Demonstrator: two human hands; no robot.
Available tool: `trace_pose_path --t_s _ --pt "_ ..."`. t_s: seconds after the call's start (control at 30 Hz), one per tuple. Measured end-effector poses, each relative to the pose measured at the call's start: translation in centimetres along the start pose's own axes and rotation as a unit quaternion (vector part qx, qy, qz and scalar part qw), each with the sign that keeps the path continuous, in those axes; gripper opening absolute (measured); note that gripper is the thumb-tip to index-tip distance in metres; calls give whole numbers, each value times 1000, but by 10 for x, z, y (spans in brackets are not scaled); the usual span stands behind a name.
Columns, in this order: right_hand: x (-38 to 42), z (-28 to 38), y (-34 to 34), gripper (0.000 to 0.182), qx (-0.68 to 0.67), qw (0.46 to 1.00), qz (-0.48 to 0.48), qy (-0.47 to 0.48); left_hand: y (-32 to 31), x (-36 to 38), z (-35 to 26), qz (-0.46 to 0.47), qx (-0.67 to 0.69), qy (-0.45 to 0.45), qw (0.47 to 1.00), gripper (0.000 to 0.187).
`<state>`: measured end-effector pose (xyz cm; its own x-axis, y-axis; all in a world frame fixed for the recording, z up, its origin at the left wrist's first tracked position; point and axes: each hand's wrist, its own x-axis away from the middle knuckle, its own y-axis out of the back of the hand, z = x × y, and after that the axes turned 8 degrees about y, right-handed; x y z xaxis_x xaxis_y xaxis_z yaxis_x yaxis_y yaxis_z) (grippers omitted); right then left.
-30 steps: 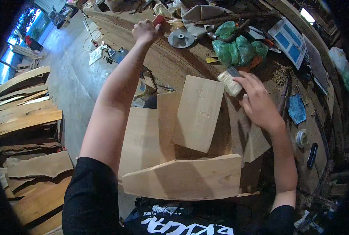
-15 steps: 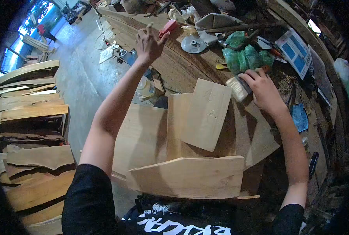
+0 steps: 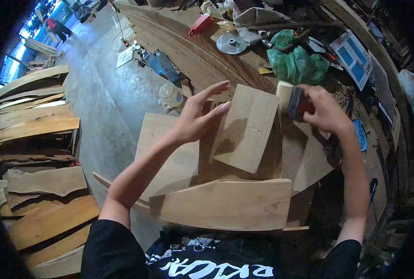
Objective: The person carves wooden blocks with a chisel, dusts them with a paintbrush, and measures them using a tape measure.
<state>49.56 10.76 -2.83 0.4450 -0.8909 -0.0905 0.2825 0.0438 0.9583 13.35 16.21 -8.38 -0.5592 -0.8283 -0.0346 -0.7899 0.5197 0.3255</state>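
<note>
A pale rectangular wooden board (image 3: 246, 128) lies tilted on top of other boards on the workbench. My left hand (image 3: 198, 115) hovers open, fingers spread, just left of that board's upper edge, holding nothing. My right hand (image 3: 325, 110) grips a wide paintbrush (image 3: 290, 96) with pale bristles and a dark red ferrule, held at the board's upper right corner. A long tapered plank (image 3: 225, 204) lies across the front, nearest my body.
The bench top (image 3: 202, 51) carries a red tool (image 3: 200, 24), a grey metal disc (image 3: 231, 43), green plastic bags (image 3: 297, 60) and a blue-and-white sheet (image 3: 353, 53). A plastic bottle (image 3: 170, 95) stands on the concrete floor. Stacked wood slabs (image 3: 35, 130) lie at left.
My left hand has come back from the red tool at the far bench edge to just left of the board. My right hand has turned the brush up at the board's corner.
</note>
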Motion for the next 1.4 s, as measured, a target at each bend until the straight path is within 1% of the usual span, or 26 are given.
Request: trace_pose_path --t_s 0.07,0.1,0.2,0.23,0.3,0.33,0.4,0.43,0.5,0.57,0.67,0.73,0.77,0.87,0.97,1.07,1.13,1.2,1.27,1.33,1.4 --pt "2 -6 14 67 -27 999 -34 -27 -8 -5 -4 22 78 26 996 57" --pt "3 -5 24 66 -41 997 -50 -44 -13 -6 -7 18 100 30 994 56" --pt "8 39 65 63 -63 986 -66 -139 -16 -16 -11 20 36 32 999 55" --pt "7 58 78 58 -104 985 -27 -137 -18 -18 -16 10 2 18 1000 48" --pt "3 96 93 49 -188 972 50 -131 -23 -25 -4 -30 -22 -8 999 36" --pt "1 106 91 45 -227 964 108 -86 -25 -29 -2 -51 -34 -22 998 31" --pt "-2 119 86 37 -299 928 222 5 -33 -27 -3 -93 -31 -3 995 25" --pt "-4 124 81 33 -233 945 229 32 -36 -25 -4 -112 -30 6 993 23" --pt "-7 132 73 25 -100 962 240 86 -37 -22 -5 -117 -45 -4 992 25" --pt "-18 130 75 22 -30 988 149 27 -36 -19 -5 -126 -52 -10 991 26" --pt "-41 120 70 20 102 995 -17 6 -37 -18 -2 -139 -38 -9 990 27" --pt "-51 107 57 19 168 974 -139 62 -39 -19 -2 -145 -17 3 989 27" --pt "-52 108 53 24 165 974 -130 82 -39 -19 -2 -152 -22 0 988 27" --pt "-43 137 55 23 101 983 -52 147 -40 -17 0 -164 -30 5 986 27" --pt "-27 162 64 18 87 980 -10 181 -40 -16 -6 -168 -39 16 985 27" --pt "-11 169 75 15 -82 972 12 220 -42 -16 -8 -182 -63 25 981 28" --pt "-7 170 67 20 -175 955 4 238 -43 -13 -13 -181 -77 45 979 28" --pt "-6 172 64 22 -275 936 56 212 -50 -12 -9 -204 -79 29 975 27" --pt "-11 161 57 15 -366 911 68 177 -56 -9 -7 -215 -86 18 973 26" --pt "-25 138 44 21 -358 911 -1 203 -59 -8 -9 -226 -95 11 969 25" --pt "-38 115 34 22 -369 919 -58 124 -60 -6 -8 -231 -91 7 969 28"
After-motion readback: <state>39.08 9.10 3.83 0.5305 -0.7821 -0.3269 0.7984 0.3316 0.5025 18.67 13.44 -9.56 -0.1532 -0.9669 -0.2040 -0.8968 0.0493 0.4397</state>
